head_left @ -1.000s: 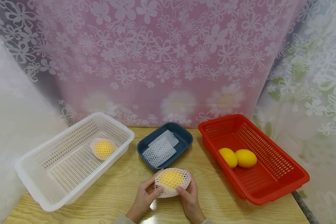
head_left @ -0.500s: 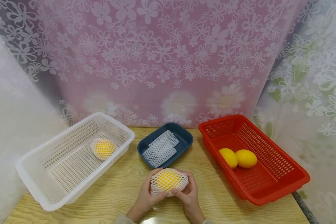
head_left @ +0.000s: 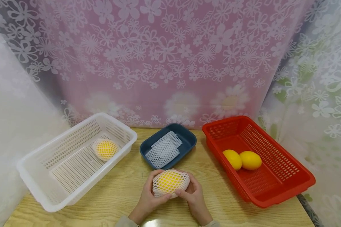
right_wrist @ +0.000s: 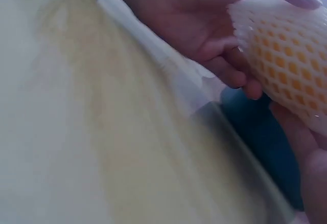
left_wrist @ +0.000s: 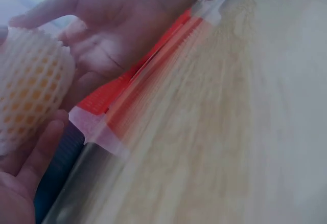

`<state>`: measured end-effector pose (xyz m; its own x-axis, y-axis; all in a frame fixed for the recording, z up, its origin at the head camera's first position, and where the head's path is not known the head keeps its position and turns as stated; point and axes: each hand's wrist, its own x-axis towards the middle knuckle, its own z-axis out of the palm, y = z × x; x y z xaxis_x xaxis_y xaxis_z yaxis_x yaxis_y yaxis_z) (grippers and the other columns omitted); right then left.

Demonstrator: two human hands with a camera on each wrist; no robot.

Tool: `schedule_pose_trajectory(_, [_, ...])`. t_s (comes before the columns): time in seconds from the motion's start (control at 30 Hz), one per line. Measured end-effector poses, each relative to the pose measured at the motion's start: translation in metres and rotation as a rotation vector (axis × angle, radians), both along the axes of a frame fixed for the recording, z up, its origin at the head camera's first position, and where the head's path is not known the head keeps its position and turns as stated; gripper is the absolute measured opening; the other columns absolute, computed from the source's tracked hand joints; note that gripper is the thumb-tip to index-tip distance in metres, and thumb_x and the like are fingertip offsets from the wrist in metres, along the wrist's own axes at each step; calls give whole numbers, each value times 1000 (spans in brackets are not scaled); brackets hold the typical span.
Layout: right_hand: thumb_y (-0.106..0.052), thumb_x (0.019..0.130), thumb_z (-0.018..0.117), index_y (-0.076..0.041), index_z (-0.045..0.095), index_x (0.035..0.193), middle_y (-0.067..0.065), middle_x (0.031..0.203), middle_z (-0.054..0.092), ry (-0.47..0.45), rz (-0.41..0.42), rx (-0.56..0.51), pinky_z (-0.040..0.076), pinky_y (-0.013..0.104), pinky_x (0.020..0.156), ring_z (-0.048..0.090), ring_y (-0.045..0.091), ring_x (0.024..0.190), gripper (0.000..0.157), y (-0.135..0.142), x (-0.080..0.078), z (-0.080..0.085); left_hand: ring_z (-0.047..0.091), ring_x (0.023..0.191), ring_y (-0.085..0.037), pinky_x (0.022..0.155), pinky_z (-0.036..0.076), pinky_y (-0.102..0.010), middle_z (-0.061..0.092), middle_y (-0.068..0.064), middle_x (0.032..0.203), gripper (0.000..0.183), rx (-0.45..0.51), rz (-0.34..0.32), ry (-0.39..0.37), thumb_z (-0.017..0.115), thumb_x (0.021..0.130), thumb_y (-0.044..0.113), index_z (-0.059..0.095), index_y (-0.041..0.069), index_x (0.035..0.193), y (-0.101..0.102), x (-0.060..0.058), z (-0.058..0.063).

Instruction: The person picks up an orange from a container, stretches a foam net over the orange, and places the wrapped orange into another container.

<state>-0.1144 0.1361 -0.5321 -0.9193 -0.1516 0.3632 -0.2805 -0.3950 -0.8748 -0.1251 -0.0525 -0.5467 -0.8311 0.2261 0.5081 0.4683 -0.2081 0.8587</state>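
Note:
A yellow lemon in a white foam net sleeve (head_left: 170, 182) is held between both hands near the table's front edge. My left hand (head_left: 149, 195) grips its left side, thumb along the lower face. On the right end, my right hand (head_left: 195, 197) holds it with the thumb pressed on the net. The left wrist view shows the netted lemon (left_wrist: 30, 88) with the right hand (left_wrist: 115, 22) beyond it. In the right wrist view the net's open rim stands at the left hand's (right_wrist: 189, 19) palm. Fingers behind the lemon are mostly hidden.
Just beyond the hands, a dark blue tray (head_left: 188, 137) holds several flat foam nets (head_left: 162, 154). On the left, a white basket (head_left: 71, 164) contains one netted lemon (head_left: 106, 149). The red basket (head_left: 275, 176) at right has two bare lemons (head_left: 250, 160).
The netted lemon has shifted slightly left and turned in the hands, with the net now reaching over its right end. Both hands keep their hold; baskets and tray stay put.

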Motion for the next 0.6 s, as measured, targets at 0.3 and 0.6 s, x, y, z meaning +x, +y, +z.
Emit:
schedule_pose_trajectory(0.3, [-2, 79, 81, 9, 49, 124, 9, 125, 59, -8, -6, 40, 52, 29, 91, 61, 19, 112, 56, 1, 4, 19, 54, 117, -19, 97, 46, -28, 51, -17, 133, 79, 13, -116, -54, 80, 77, -3, 37, 1, 143, -2, 5, 22])
schedule_pose_trajectory(0.6, [-1, 80, 79, 14, 44, 122, 11, 114, 61, -29, -78, 121, 58, 32, 76, 65, 19, 97, 57, -5, 1, 47, 51, 122, -23, 99, 44, -29, 43, -8, 146, 96, -165, -89, -175, 88, 74, 10, 33, 21, 151, -11, 10, 59])
